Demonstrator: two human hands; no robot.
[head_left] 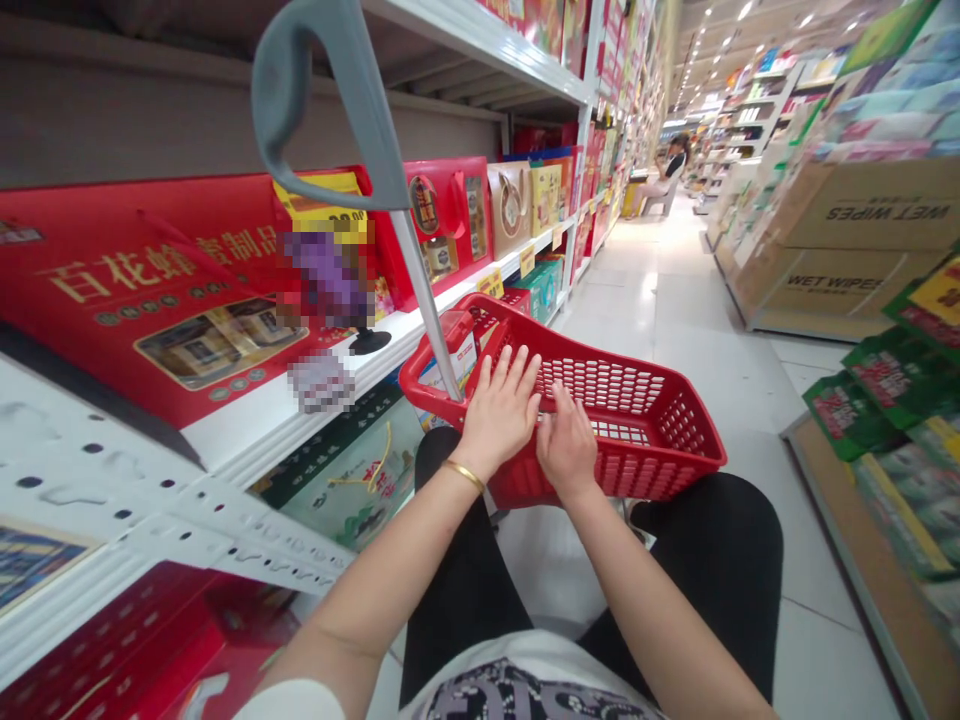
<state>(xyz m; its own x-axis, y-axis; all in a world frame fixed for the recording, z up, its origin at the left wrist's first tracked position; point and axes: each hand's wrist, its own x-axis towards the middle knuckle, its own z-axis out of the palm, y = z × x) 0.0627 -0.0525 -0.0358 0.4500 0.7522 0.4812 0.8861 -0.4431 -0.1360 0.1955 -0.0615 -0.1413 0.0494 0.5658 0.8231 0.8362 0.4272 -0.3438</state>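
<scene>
My left hand (501, 412) has its fingers stretched out and spread, palm down, over the near side of a red plastic shopping basket (637, 480). A gold bangle (465, 474) circles that wrist. Just right of it, my right hand (568, 440) is held above the same rim with fingers apart and slightly bent. No object shows in either hand; whether they touch the rim cannot be made out. The basket has mesh sides and a grey pull handle (367, 120) rising from its left end on a metal rod. Its visible floor is partly hidden by my hands.
Shelving on the left bears red gift boxes (67, 300) and a blurred purple item (330, 275). To the right stand WET WIPES cartons (840, 285) and green packets (892, 375). A tiled aisle (645, 270) runs ahead, where a person (670, 170) sits far off.
</scene>
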